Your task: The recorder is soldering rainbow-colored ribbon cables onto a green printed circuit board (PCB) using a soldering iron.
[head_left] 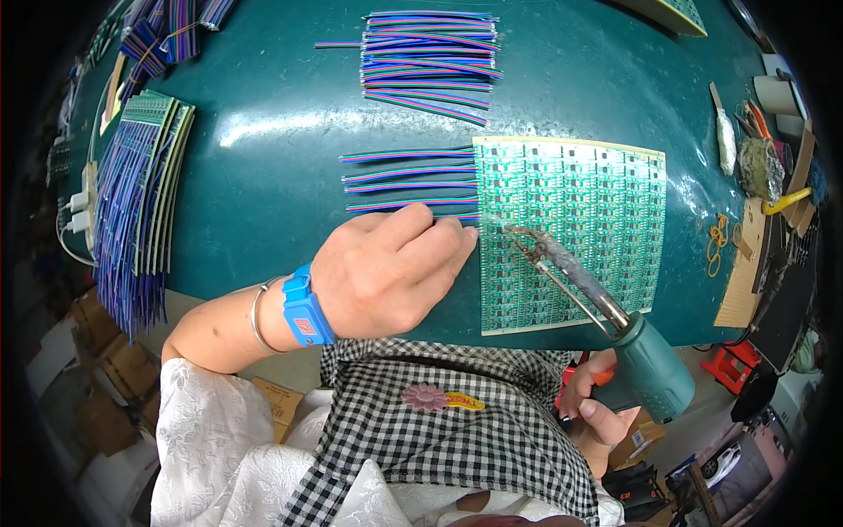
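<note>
A green circuit board panel (584, 255) with rows of small chips lies flat on the table in front of me. Several short flat ribbon wires (408, 185) stretch leftward from its left edge. My left hand (391, 268), with a blue wrist strap, pinches a ribbon wire (465, 218) against that edge; the fingers partly cover it. In my right hand (599, 408) is a green-handled soldering gun (652, 369), gripped below the table's front edge. Its dark tip reaches over the board near the wire's end, just right of my left fingertips.
A loose pile of ribbon wires (430, 61) lies at the back. Stacked boards with wires attached (145, 189) stand at the left, near bundled wires (180, 35). Rubber bands (717, 244), orange-handled pliers (757, 119) and a yellow-handled tool (786, 202) are at the right.
</note>
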Motion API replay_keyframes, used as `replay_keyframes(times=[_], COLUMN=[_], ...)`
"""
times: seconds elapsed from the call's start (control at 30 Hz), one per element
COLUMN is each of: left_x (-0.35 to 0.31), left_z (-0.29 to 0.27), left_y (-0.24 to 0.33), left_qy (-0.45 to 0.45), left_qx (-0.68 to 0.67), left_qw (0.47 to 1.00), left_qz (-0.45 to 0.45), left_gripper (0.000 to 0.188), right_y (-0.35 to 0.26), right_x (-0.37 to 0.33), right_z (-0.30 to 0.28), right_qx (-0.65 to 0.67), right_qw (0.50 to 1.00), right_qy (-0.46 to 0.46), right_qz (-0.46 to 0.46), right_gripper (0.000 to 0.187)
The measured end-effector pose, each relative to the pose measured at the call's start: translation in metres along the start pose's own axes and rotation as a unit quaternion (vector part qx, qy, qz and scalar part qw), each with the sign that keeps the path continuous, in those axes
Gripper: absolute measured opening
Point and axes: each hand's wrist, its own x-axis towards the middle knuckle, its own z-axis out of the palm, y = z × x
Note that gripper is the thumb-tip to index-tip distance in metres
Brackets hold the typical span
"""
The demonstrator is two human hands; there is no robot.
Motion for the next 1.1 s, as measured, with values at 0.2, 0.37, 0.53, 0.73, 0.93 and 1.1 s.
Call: replay_keyframes(times=[0.2,0.37,0.53,0.73,0.93,1.1], left_x=[0.0,0.0,0.007,0.044,0.055,0.047], left_z=[0.0,-0.002,-0.024,-0.026,-0.004,-0.025], left_y=[0.001,0.006,0.004,-0.048,-0.064,-0.02], left_qy=[-0.007,-0.014,-0.017,0.01,-0.026,-0.008], left_qx=[0.004,0.008,-0.039,0.016,0.004,0.013], left_qw=[1.0,1.0,0.995,0.991,0.982,0.991], left_qz=[0.002,-0.017,-0.087,-0.132,-0.185,-0.133], left_gripper=[0.05,0.047,0.028,0.02,0.017,0.024], right_y=[0.003,0.0,-0.012,-0.002,-0.001,0.0], right_x=[-0.001,0.002,0.001,0.007,-0.002,-0.006], right_z=[-0.001,-0.003,-0.001,-0.022,-0.029,-0.031], right_qx=[-0.002,0.008,0.055,0.058,0.076,0.088], right_qw=[1.0,0.999,0.998,0.994,0.992,0.992], right_qy=[0.002,-0.012,0.024,-0.034,-0.029,-0.019], right_qz=[-0.021,-0.038,-0.028,-0.085,-0.097,-0.087], right_gripper=[0.064,0.064,0.064,0.066,0.064,0.062])
